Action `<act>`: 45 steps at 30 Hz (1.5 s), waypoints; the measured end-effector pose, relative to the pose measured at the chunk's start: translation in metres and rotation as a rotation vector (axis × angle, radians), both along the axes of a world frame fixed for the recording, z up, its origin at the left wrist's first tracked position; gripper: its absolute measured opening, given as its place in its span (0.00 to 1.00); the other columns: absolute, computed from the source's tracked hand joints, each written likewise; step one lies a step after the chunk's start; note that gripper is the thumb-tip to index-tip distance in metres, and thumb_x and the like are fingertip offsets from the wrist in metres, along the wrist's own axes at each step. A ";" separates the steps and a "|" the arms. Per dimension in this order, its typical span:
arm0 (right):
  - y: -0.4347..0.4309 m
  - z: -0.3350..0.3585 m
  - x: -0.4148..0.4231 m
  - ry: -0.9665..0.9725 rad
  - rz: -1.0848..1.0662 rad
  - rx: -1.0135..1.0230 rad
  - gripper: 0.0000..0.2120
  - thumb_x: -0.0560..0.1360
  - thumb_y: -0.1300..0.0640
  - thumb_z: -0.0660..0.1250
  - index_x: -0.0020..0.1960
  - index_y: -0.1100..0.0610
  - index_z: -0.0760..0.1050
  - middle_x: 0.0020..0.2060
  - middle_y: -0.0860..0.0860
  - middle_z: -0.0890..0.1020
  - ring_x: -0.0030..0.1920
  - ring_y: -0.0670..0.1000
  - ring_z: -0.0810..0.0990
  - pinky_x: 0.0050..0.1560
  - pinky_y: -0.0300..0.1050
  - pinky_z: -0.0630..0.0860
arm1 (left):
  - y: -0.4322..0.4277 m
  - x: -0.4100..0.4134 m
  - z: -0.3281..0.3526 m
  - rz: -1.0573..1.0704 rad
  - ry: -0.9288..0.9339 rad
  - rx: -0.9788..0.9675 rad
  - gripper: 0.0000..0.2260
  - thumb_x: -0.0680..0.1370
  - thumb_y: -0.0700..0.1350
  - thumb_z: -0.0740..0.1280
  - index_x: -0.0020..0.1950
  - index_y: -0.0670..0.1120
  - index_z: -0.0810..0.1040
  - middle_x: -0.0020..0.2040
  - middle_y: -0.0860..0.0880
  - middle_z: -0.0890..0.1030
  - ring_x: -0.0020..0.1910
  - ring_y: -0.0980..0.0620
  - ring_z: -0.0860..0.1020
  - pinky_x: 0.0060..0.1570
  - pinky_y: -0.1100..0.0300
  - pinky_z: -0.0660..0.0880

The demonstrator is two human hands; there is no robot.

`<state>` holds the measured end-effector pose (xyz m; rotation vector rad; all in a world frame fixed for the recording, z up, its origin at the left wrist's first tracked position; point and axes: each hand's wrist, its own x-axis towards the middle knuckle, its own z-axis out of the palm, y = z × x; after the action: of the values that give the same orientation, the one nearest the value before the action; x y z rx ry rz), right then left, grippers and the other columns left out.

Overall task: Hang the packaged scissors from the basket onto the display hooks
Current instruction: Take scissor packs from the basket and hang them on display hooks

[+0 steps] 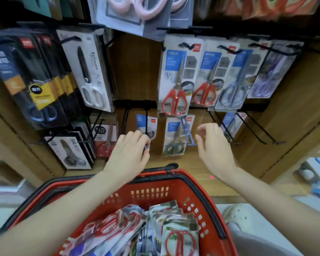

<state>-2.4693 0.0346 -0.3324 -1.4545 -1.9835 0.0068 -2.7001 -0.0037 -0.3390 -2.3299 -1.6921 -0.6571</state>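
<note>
1. Your left hand (129, 154) was stretched over the far rim of the red plastic shopping basket (192, 179) to the brown wooden display panel (135, 71). Its fingers were curled against the lower edge of a small blue-and-white scissors packet (145, 124), which hung on a black wire display hook (146, 115). Motion blur hid whether they pinched the packet or only touched it.
2. Your right hand (212, 146) hovered clear of the panel, fingers loosely bent and released, grasping nothing. It was just right of a carded pair of green-handled scissors (175, 139) on the lower row.
3. The packaged scissors (181, 237), mostly red-handled pairs on printed cards, lay heaped inside the basket. They were piled toward its near side and right wall.
4. On the upper row, carded red-handled scissors (174, 78) hung side by side toward the panel's right edge. A white-handled pair on a pale card (92, 71) hung near its left edge.
5. Bare black wire hooks (255, 130) projected from the lower right of the panel, beside your right hand.
</note>
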 end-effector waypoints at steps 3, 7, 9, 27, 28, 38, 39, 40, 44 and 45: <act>-0.050 -0.032 -0.016 -0.049 0.164 -0.101 0.04 0.77 0.61 0.63 0.53 0.58 0.73 0.46 0.49 0.74 0.47 0.50 0.75 0.46 0.42 0.71 | -0.045 -0.010 -0.035 -0.052 0.022 -0.086 0.03 0.73 0.43 0.68 0.46 0.48 0.76 0.42 0.52 0.75 0.41 0.51 0.74 0.44 0.59 0.68; -0.105 -0.073 -0.032 -0.126 0.355 -0.390 0.11 0.81 0.54 0.58 0.61 0.53 0.70 0.53 0.45 0.72 0.53 0.44 0.73 0.52 0.36 0.69 | -0.099 -0.023 -0.092 -0.052 0.062 -0.327 0.06 0.72 0.48 0.60 0.44 0.52 0.76 0.41 0.56 0.73 0.38 0.55 0.73 0.43 0.63 0.64; -0.120 -0.096 -0.034 -0.215 0.372 -0.502 0.15 0.81 0.51 0.57 0.67 0.52 0.66 0.59 0.45 0.70 0.60 0.45 0.71 0.58 0.36 0.68 | -0.121 -0.030 -0.119 -0.011 0.092 -0.484 0.12 0.71 0.51 0.56 0.45 0.54 0.78 0.41 0.57 0.75 0.38 0.56 0.75 0.43 0.63 0.66; -0.129 -0.084 -0.027 -0.445 0.244 -0.654 0.17 0.75 0.48 0.67 0.60 0.50 0.67 0.56 0.47 0.78 0.54 0.51 0.78 0.52 0.45 0.72 | -0.177 -0.070 -0.178 0.360 -0.292 -0.925 0.16 0.81 0.51 0.58 0.67 0.46 0.65 0.65 0.47 0.67 0.63 0.48 0.68 0.61 0.54 0.68; -0.128 -0.076 -0.026 -0.474 0.242 -0.653 0.18 0.74 0.46 0.68 0.60 0.50 0.67 0.54 0.47 0.80 0.53 0.52 0.79 0.50 0.45 0.71 | -0.180 -0.069 -0.176 0.359 -0.311 -0.922 0.15 0.81 0.51 0.60 0.65 0.46 0.66 0.63 0.47 0.68 0.62 0.48 0.69 0.60 0.54 0.69; -0.138 -0.010 -0.022 -0.404 0.309 -0.585 0.16 0.74 0.46 0.68 0.59 0.50 0.71 0.52 0.47 0.81 0.56 0.51 0.78 0.44 0.39 0.63 | -0.198 -0.052 -0.147 0.253 -0.621 -0.854 0.14 0.82 0.48 0.57 0.66 0.45 0.69 0.59 0.51 0.67 0.60 0.55 0.68 0.58 0.67 0.61; -0.138 -0.005 -0.022 -0.355 0.281 -0.570 0.16 0.74 0.47 0.68 0.58 0.51 0.71 0.52 0.49 0.81 0.56 0.52 0.78 0.47 0.41 0.65 | -0.197 -0.045 -0.144 0.255 -0.685 -0.833 0.14 0.82 0.48 0.57 0.67 0.45 0.69 0.60 0.51 0.68 0.61 0.55 0.67 0.58 0.66 0.61; -0.139 0.000 -0.022 -0.288 0.250 -0.555 0.15 0.74 0.48 0.68 0.57 0.51 0.70 0.51 0.50 0.81 0.55 0.54 0.79 0.50 0.44 0.68 | -0.197 -0.038 -0.140 0.262 -0.769 -0.819 0.14 0.82 0.48 0.57 0.67 0.46 0.69 0.61 0.51 0.68 0.61 0.55 0.67 0.58 0.65 0.61; -0.141 0.006 -0.020 0.119 0.103 -0.457 0.12 0.75 0.52 0.69 0.52 0.51 0.66 0.47 0.52 0.79 0.50 0.55 0.79 0.53 0.54 0.74 | -0.194 -0.018 -0.125 0.366 -1.159 -0.716 0.17 0.81 0.51 0.59 0.67 0.45 0.66 0.65 0.47 0.71 0.62 0.51 0.71 0.59 0.59 0.68; -0.142 0.003 -0.020 0.259 0.067 -0.459 0.12 0.75 0.53 0.69 0.50 0.51 0.66 0.47 0.52 0.78 0.50 0.56 0.79 0.54 0.57 0.74 | -0.194 -0.014 -0.119 0.412 -1.249 -0.697 0.18 0.81 0.52 0.60 0.67 0.45 0.65 0.66 0.47 0.70 0.60 0.52 0.73 0.55 0.60 0.70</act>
<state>-2.4896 -0.1076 -0.3289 -1.5656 -1.8869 0.6852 -2.7144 -0.1977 -0.4580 -1.7353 -3.1959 -1.9018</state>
